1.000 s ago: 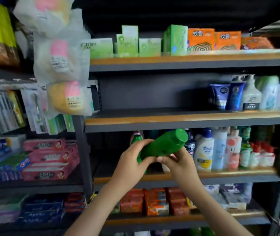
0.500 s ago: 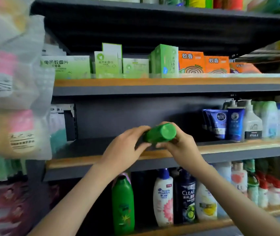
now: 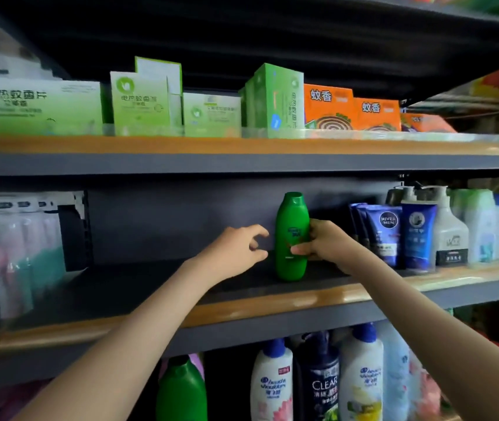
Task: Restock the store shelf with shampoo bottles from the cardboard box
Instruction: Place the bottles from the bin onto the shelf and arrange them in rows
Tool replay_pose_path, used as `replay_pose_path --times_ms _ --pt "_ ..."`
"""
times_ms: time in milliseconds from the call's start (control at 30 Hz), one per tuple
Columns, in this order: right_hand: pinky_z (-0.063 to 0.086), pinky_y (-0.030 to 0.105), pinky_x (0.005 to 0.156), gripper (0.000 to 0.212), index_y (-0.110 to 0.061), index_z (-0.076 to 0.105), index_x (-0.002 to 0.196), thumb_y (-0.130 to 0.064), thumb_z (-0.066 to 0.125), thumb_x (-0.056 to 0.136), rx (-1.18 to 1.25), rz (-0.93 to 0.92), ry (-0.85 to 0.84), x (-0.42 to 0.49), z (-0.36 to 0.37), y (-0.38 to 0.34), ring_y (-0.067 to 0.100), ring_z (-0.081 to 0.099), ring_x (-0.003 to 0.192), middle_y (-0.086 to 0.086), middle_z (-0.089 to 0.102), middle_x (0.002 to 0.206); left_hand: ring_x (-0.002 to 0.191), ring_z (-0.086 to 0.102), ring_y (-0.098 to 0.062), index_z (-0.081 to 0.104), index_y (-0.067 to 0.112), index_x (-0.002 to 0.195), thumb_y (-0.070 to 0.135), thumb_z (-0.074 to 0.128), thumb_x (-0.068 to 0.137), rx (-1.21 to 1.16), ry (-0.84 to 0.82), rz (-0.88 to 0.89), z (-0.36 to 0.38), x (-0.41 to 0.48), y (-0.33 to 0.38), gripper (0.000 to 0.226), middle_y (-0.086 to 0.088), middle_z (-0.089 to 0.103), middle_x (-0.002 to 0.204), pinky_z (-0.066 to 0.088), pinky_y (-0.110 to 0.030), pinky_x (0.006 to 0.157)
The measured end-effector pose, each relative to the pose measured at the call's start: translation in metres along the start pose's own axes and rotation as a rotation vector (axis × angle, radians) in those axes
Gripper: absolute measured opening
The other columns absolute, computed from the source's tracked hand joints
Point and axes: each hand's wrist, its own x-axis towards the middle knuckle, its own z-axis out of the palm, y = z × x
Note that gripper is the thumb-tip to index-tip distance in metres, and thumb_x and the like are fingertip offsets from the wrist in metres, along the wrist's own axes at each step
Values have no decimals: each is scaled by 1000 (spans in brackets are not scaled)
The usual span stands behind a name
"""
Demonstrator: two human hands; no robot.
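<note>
- Step: placement of one green shampoo bottle (image 3: 291, 235) on the middle shelf (image 3: 139, 287); I judged it set down, with release pending.
- Position: bottle upright, base on the dark shelf board, left of the blue tubes (image 3: 391, 232) and apart from them.
- Grip, right hand (image 3: 321, 243): it held the bottle's lower body, thumb across the front.
- Idle, left hand (image 3: 239, 250): just beside the bottle, not touching, fingers loosely curled, holding nothing.
- Next, by my reckoning: let go without tipping it, then fetch another from the cardboard box, which was out of view.

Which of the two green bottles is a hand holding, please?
The upper green bottle, upright on the middle shelf: the right hand grips it. The lower green bottle stands untouched below.
</note>
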Motion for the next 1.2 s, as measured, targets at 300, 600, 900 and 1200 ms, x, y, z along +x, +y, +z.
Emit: replay_pose_path --times_ms 300,600,900,1200 --pt "53 38 78 33 0 57 116 4 62 84 -77 89 -165 68 5 11 28 62 101 21 63 118 110 54 -20 33 29 144 28 64 88 47 -101 -151 9 54 -10 64 -8 55 128 38 -21 84" --pt "50 45 89 39 0 53 123 5 60 85 -90 104 -226 116 9 29 31 61 107 21 61 122 114 52 -20 4 28 150 17 66 86 36 -122 -204 24 94 -26 90 -8 49 134 41 -26 89" --pt "52 24 66 44 -3 51 122 8 63 81 -80 33 -219 128 12 45 17 60 88 17 62 115 75 50 -14 -25 22 144 6 64 85 -52 -136 -156 40 111 -23 108 -18 51 117 42 -22 62" --pt "48 24 52 40 -6 54 110 -10 73 75 -312 24 -67 115 8 30 19 60 85 7 62 96 101 55 -25 -28 27 143 12 65 86 -156 -160 -286 43 115 -31 110 -16 50 127 49 -33 79"
